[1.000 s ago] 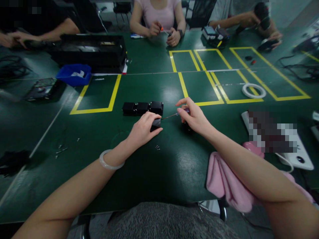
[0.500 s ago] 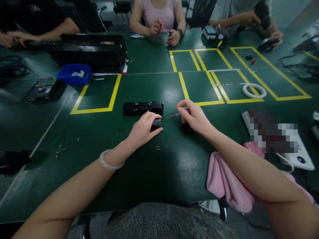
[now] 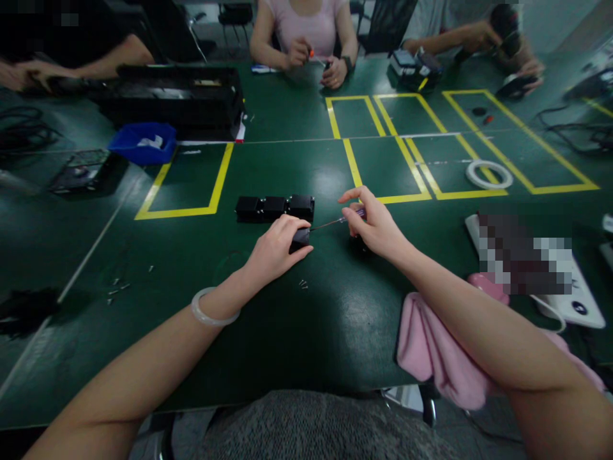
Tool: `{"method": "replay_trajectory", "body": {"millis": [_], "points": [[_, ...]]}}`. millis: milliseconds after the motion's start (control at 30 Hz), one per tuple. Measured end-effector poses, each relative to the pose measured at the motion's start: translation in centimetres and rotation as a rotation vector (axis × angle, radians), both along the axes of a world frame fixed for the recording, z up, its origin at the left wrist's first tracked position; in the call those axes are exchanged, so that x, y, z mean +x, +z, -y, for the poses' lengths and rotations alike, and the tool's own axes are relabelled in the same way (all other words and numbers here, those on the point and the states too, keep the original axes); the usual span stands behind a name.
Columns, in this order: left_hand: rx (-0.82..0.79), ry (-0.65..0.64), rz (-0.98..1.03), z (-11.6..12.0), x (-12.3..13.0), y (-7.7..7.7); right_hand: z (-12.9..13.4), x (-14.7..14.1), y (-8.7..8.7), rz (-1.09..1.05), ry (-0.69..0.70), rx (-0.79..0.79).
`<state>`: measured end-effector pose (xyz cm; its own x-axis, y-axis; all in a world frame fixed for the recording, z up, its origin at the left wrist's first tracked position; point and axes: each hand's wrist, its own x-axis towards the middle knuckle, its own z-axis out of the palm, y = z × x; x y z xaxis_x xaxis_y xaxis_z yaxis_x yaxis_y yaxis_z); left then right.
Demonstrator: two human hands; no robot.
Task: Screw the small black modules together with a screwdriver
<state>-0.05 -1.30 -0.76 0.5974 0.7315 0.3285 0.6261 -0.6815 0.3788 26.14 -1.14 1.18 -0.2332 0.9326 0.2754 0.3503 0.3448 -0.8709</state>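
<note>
I'm losing part of the black block (image 3: pixel 301 238) behind the left hand (image 3: pixel 275 246), some screwdriver (image 3: pixel 341 220) behind the right hand (image 3: pixel 376 225).

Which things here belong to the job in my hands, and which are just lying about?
In the job:
- black block, in your left hand
- screwdriver, in your right hand
- probably the row of black blocks and nearby screws

Lying about, apparently:
- pink cloth
- white ring
</note>
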Motion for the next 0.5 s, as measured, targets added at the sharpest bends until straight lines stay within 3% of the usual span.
{"method": "replay_trajectory", "body": {"millis": [333,500], "points": [[0.015,-0.011,0.009,0.04,-0.01,0.07,-0.02,-0.01,0.00,-0.004,-0.005,-0.044],[0.007,-0.004,0.000,0.00,-0.01,0.06,0.03,-0.08,0.04,-0.006,-0.017,0.040]]}}
